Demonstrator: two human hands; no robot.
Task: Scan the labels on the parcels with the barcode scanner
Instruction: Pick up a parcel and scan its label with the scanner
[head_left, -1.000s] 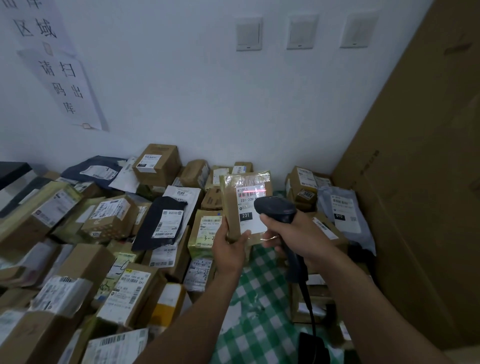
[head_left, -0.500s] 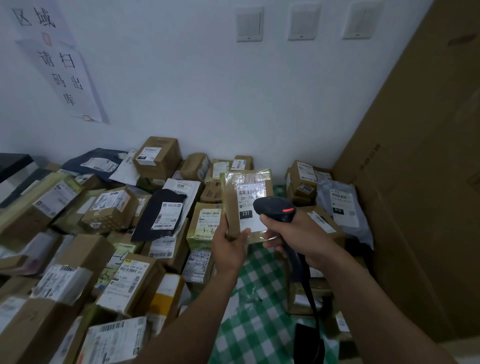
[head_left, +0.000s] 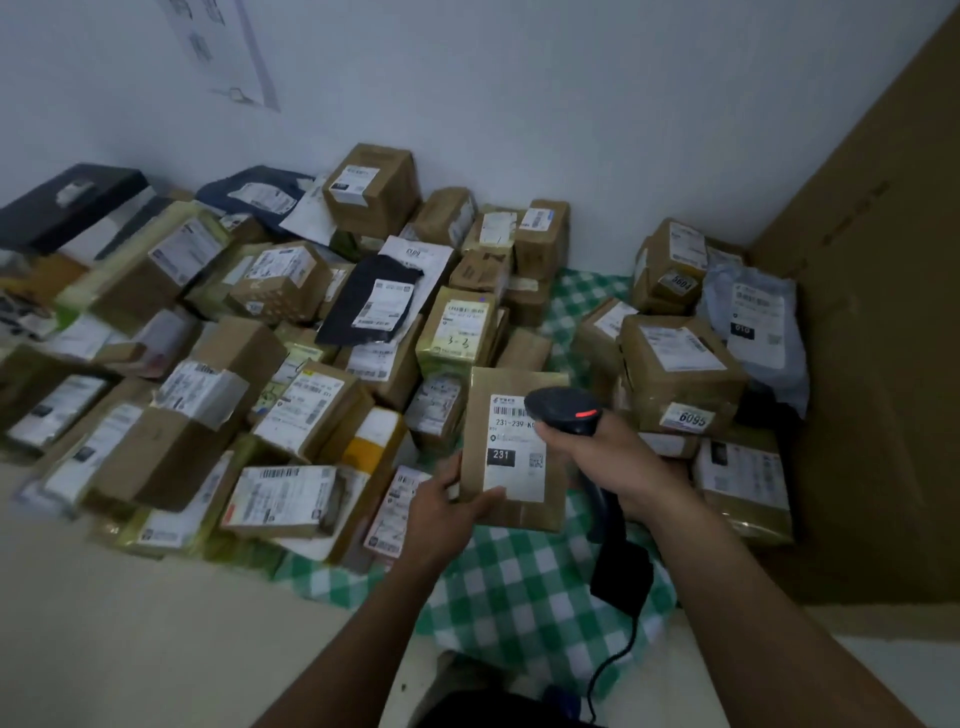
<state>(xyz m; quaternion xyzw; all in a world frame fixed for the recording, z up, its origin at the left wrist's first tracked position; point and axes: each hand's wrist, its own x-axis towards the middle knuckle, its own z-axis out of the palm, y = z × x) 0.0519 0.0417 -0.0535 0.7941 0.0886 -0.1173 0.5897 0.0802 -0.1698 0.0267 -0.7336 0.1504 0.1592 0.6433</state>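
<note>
One parcel (head_left: 475, 415) is held above a checked cloth (head_left: 519, 587). Left hand (head_left: 441, 514) grips its bottom left corner, thumb pressed on the label (head_left: 511, 467). Right hand (head_left: 613, 460) has fingers wrapped round the scanner (head_left: 563, 408) handle, its head over the label's top right, red light on. More parcels (head_left: 260, 338) lie heaped on both sides

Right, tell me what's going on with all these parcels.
A person holds a flat brown parcel in the left hand, label showing, and grips a corded barcode scanner in the right hand, its head over the label's top edge. A red light shows on the scanner. Many other labelled parcels lie piled around on a green checked cloth.
</note>
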